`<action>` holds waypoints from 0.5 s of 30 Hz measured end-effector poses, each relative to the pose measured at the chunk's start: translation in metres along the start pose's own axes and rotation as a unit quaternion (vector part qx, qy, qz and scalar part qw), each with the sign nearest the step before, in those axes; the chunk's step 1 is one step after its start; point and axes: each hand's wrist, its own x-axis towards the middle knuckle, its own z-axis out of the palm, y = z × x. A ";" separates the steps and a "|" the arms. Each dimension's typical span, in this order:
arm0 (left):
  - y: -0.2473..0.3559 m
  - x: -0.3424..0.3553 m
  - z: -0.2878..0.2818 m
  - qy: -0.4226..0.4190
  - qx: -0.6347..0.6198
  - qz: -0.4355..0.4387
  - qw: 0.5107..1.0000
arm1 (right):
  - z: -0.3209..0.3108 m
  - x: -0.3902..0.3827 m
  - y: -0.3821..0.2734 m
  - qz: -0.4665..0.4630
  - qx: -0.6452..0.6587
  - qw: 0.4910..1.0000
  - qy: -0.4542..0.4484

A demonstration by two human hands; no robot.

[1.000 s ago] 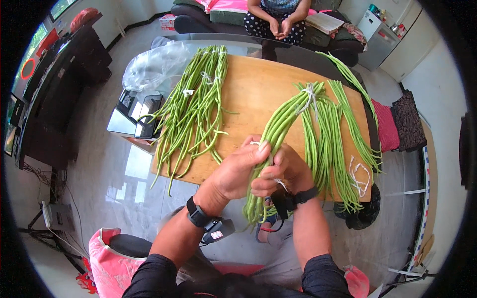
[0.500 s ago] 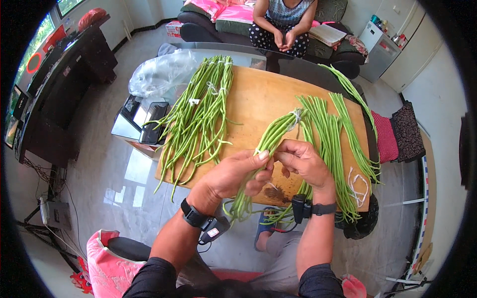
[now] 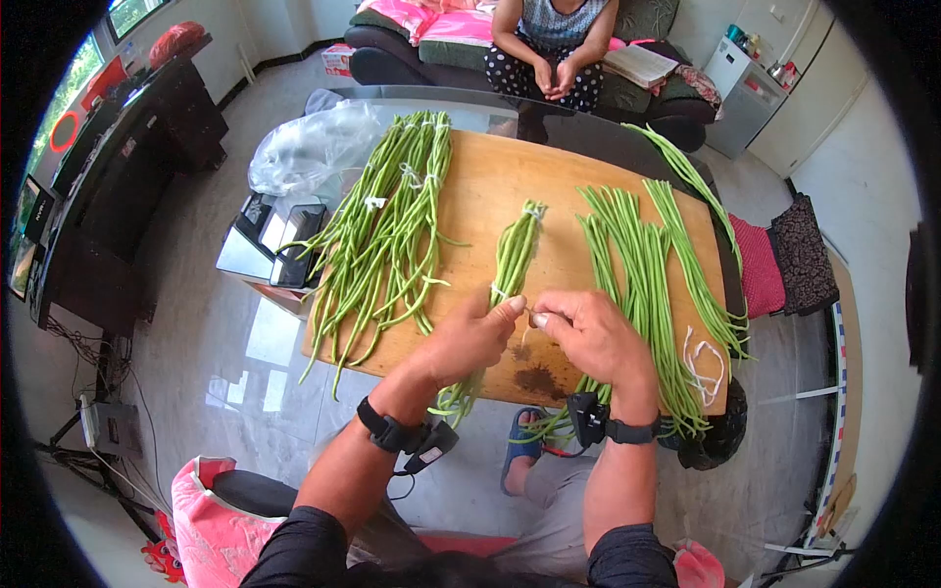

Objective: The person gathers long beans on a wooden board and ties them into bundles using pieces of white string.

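Observation:
A slim bundle of green long beans (image 3: 517, 247) lies over the near part of a wooden board (image 3: 520, 162), its far end bound with white string. My left hand (image 3: 469, 341) is closed around the middle of this bundle, where another white tie shows. My right hand (image 3: 595, 335), just to its right, pinches the thin white string (image 3: 525, 335) that runs from that tie. The fingertips of both hands almost meet. The beans' lower ends hang past the board's near edge below my left hand.
Tied bean bundles (image 3: 392, 225) lie on the left. Loose long beans (image 3: 642, 284) and spare white string (image 3: 704, 367) are at right. A clear plastic bag (image 3: 309, 147) sits at the far left. Beyond the table, a person (image 3: 554, 59) sits with hands together.
The bundle has swung left and now lies straighter, its far end lower. My left hand has shifted slightly left, and my right hand has drawn apart from it, pulling string.

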 end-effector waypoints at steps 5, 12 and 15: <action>-0.001 0.001 0.001 0.036 0.087 0.032 0.995 | -0.001 -0.004 -0.010 -0.021 0.015 1.000 0.017; -0.004 0.003 0.005 0.016 0.140 0.076 0.987 | -0.008 -0.012 -0.010 -0.007 0.083 0.996 0.029; -0.013 0.009 0.003 0.038 0.238 0.136 0.961 | -0.006 -0.013 -0.019 -0.033 0.052 0.998 0.009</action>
